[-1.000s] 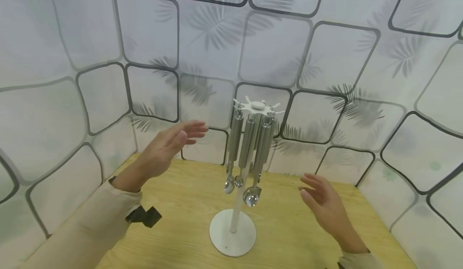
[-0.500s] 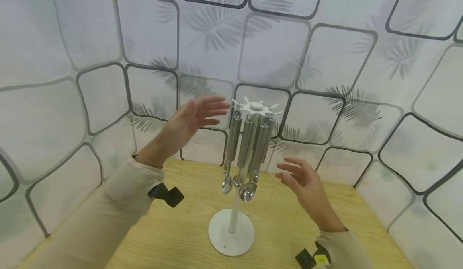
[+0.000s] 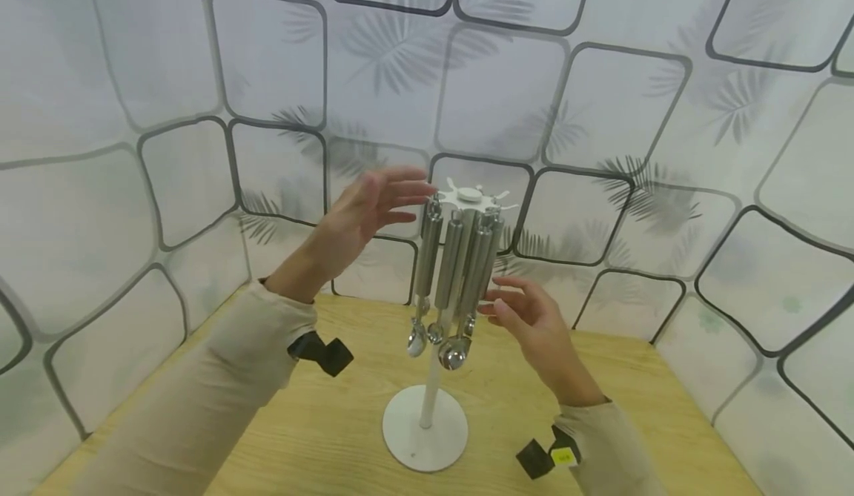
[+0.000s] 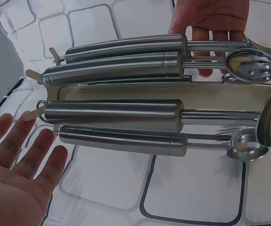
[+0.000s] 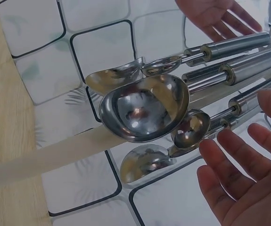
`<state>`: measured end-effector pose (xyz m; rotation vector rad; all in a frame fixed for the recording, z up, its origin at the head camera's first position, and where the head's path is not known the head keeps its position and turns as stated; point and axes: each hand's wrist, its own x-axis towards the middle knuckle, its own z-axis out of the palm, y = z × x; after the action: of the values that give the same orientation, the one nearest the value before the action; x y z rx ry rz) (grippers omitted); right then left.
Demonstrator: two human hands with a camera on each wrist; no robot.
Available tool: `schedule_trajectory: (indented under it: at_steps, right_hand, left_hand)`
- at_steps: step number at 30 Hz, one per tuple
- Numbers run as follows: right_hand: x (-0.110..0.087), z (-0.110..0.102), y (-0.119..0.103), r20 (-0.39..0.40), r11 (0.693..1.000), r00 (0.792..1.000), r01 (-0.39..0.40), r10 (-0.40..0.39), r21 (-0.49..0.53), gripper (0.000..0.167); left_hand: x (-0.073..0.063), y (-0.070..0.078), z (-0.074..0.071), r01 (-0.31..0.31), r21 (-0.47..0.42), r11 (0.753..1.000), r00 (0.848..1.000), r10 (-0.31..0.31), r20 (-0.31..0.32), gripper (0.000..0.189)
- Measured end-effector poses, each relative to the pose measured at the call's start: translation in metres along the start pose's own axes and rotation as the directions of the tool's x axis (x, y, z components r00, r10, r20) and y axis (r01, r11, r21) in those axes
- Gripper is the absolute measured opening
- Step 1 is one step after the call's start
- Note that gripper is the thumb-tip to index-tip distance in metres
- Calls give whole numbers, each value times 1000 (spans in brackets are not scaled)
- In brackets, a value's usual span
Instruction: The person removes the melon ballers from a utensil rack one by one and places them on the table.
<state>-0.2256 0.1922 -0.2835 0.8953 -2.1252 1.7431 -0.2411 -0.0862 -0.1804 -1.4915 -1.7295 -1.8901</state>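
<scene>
A white stand (image 3: 425, 444) holds several steel scoops (image 3: 454, 354) of different sizes, hung by their handles from the hooks of its top disc. To the left of the disc is my left hand (image 3: 363, 222), its fingers extended; in the left wrist view a fingertip meets a hook tip, but I cannot tell if they touch. My right hand (image 3: 537, 329) is beside the lower handles on the right, fingers loosely bent and gripping nothing. In the right wrist view, the largest scoop bowl (image 5: 142, 110) lies left of my right hand's spread fingers (image 5: 236, 162).
The stand's round base rests on a light wooden table (image 3: 320, 437). A pale patterned curtain (image 3: 394, 110) with dark rounded squares surrounds the table at the back and sides. Black wrist devices (image 3: 333, 356) stick out from both sleeves.
Both hands have moved in toward the stand: the left one up and to the right, close to the hooks, the right one leftward to the handles. The scoops hang as before.
</scene>
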Motion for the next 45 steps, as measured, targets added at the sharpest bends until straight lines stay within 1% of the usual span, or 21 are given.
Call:
schedule_trajectory:
  at_steps: [8, 14, 17, 20, 23, 26, 31, 35, 41, 45]
  right_hand:
    - [6, 9, -1, 5, 1000, 1000, 6, -6, 19, 32]
    - [10, 14, 3, 8, 997, 999, 52, -52, 50, 30]
    - [11, 15, 5, 0, 997, 998, 66, -66, 29, 28]
    - [12, 16, 5, -4, 998, 998, 61, -61, -18, 27]
    - [12, 15, 3, -8, 997, 999, 52, -52, -65, 26]
    - [12, 14, -2, -30, 992, 999, 37, -41, -117, 25]
    - [12, 11, -9, -44, 988, 999, 3, -10, -156, 24]
    - [10, 9, -9, -44, 992, 999, 0, -6, -126, 23]
    - [5, 5, -9, -42, 999, 998, 37, -38, -17, 22]
    - [2, 2, -9, -59, 999, 998, 30, -31, -13, 22]
  left_hand:
    - [1, 3, 5, 22, 33, 999, 1000, -22, -4, 96]
    - [2, 3, 5, 18, 59, 998, 1000, -17, -3, 97]
    - [2, 4, 6, 13, 74, 997, 1000, -12, -6, 96]
    - [1, 3, 5, 15, 87, 996, 1000, -15, -5, 95]
    - [1, 2, 4, 17, 96, 995, 1000, -17, -2, 94]
    - [2, 1, 3, 17, 105, 994, 1000, -17, 3, 92]
    - [4, 0, 3, 23, 119, 993, 1000, -24, 7, 93]
    - [4, 1, 4, 24, 136, 990, 1000, -26, 10, 94]
    - [4, 3, 5, 22, 157, 987, 1000, -24, 12, 95]
    - [4, 3, 5, 21, 161, 987, 1000, -23, 10, 95]
